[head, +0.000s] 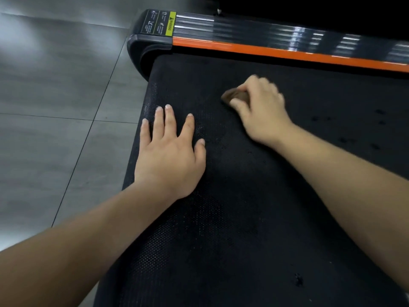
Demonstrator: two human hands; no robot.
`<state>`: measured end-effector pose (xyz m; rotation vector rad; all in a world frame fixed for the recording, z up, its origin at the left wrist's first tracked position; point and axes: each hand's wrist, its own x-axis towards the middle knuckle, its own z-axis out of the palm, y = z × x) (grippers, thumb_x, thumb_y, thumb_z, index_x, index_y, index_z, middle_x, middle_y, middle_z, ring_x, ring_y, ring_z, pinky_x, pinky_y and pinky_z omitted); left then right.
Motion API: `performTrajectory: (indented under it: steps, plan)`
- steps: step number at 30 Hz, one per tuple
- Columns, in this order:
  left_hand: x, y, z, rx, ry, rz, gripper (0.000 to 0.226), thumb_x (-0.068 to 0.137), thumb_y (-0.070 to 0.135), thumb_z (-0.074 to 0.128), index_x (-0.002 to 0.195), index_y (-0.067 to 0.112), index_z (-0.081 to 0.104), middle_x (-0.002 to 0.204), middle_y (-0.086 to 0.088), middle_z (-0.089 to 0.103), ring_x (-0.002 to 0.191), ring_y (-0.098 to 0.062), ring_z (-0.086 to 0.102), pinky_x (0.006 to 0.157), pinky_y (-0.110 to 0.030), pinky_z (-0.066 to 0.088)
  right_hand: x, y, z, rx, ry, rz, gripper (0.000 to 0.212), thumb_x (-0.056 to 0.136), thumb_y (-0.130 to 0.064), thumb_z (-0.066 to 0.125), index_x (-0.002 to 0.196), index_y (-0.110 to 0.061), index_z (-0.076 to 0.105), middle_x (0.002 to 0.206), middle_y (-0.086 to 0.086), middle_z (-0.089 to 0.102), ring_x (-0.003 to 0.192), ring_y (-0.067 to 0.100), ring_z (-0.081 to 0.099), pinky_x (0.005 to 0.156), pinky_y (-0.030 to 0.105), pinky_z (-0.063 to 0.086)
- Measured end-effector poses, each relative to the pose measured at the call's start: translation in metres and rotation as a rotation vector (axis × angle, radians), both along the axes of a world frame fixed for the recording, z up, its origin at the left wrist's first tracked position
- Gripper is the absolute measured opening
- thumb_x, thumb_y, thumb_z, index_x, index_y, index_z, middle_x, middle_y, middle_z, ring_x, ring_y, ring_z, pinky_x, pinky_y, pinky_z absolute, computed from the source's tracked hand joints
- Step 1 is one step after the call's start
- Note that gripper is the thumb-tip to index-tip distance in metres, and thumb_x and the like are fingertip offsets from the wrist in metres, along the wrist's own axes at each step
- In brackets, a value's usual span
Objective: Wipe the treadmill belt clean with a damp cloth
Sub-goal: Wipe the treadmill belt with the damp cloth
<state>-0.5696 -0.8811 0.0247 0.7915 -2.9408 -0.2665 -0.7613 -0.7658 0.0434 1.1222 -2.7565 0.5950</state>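
The black textured treadmill belt (254,207) fills the middle and right of the view. My left hand (170,151) lies flat on the belt near its rear left edge, fingers straight and spread. My right hand (259,109) is farther up the belt, fingers curled round a small brown cloth (234,96) that it presses onto the belt. Most of the cloth is hidden under the hand, and the hand is blurred. Several dark spots mark the belt at the right and lower right.
An orange strip (287,53) and a black ribbed side rail (243,27) with a yellow warning label (169,24) run along the belt's far side. A black end cap (141,49) closes the corner. Grey floor tiles (55,96) lie to the left.
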Motion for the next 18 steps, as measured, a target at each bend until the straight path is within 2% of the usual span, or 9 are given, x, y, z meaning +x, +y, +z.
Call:
performTrajectory:
  steps: [3, 4, 8, 10, 14, 16, 18]
  plan:
    - [0.0, 0.0, 0.001, -0.005, -0.014, -0.001, 0.067, 0.1, 0.051, 0.014, 0.161, 0.024, 0.016, 0.168, -0.018, 0.004, 0.156, -0.03, -0.004, 0.126, -0.051, 0.0, 0.033, 0.025, 0.001, 0.026, -0.068, 0.273, 0.024, 0.098, -0.037, 0.056, 0.116, -0.021, 0.052, 0.115, 0.0, 0.053, 0.105, 0.02, 0.046, 0.093, 0.04, 0.034]
    - [0.0, -0.001, 0.001, 0.004, -0.021, -0.004, 0.065, 0.102, 0.05, 0.015, 0.161, 0.024, 0.014, 0.168, -0.018, 0.002, 0.156, -0.03, -0.005, 0.126, -0.05, -0.001, 0.025, 0.028, 0.003, 0.041, -0.047, 0.264, 0.024, 0.097, -0.036, 0.056, 0.115, -0.02, 0.052, 0.115, 0.001, 0.055, 0.106, 0.023, 0.048, 0.093, 0.042, 0.035]
    - [0.001, -0.001, 0.003, 0.034, -0.004, -0.006, 0.062, 0.104, 0.049, 0.019, 0.161, 0.025, 0.014, 0.169, -0.016, 0.002, 0.156, -0.028, -0.007, 0.126, -0.049, -0.003, -0.012, 0.019, 0.008, 0.031, -0.001, -0.097, 0.026, 0.096, -0.035, 0.058, 0.114, -0.017, 0.052, 0.118, 0.009, 0.055, 0.112, 0.034, 0.049, 0.092, 0.045, 0.036]
    - [0.001, -0.002, 0.003, 0.048, -0.016, -0.009, 0.061, 0.104, 0.047, 0.018, 0.162, 0.026, 0.014, 0.169, -0.015, 0.001, 0.156, -0.028, -0.008, 0.126, -0.048, -0.003, 0.016, 0.019, 0.002, 0.01, 0.027, -0.054, 0.023, 0.096, -0.034, 0.059, 0.112, -0.019, 0.053, 0.116, 0.007, 0.053, 0.109, 0.031, 0.048, 0.09, 0.044, 0.035]
    - [0.001, -0.003, 0.006, 0.073, -0.006, -0.015, 0.059, 0.105, 0.041, 0.022, 0.162, 0.025, 0.015, 0.169, -0.016, 0.0, 0.156, -0.028, -0.008, 0.126, -0.049, -0.004, 0.082, 0.047, 0.001, -0.047, -0.092, 0.271, 0.02, 0.093, -0.035, 0.056, 0.106, -0.021, 0.055, 0.107, -0.003, 0.053, 0.1, 0.021, 0.048, 0.087, 0.041, 0.035]
    - [0.001, -0.004, 0.007, 0.092, -0.002, -0.014, 0.058, 0.105, 0.038, 0.025, 0.161, 0.025, 0.017, 0.169, -0.015, 0.0, 0.156, -0.027, -0.008, 0.125, -0.048, -0.005, 0.063, 0.043, 0.005, -0.035, -0.033, 0.225, 0.019, 0.094, -0.035, 0.058, 0.105, -0.02, 0.054, 0.106, -0.003, 0.055, 0.101, 0.023, 0.049, 0.088, 0.042, 0.036]
    - [0.003, -0.005, 0.007, 0.109, -0.007, -0.018, 0.058, 0.106, 0.038, 0.027, 0.161, 0.025, 0.018, 0.169, -0.015, 0.0, 0.156, -0.027, -0.008, 0.125, -0.048, -0.005, 0.037, 0.027, 0.006, -0.034, -0.033, 0.016, 0.019, 0.094, -0.034, 0.06, 0.106, -0.021, 0.053, 0.109, -0.001, 0.056, 0.105, 0.027, 0.05, 0.088, 0.042, 0.035]
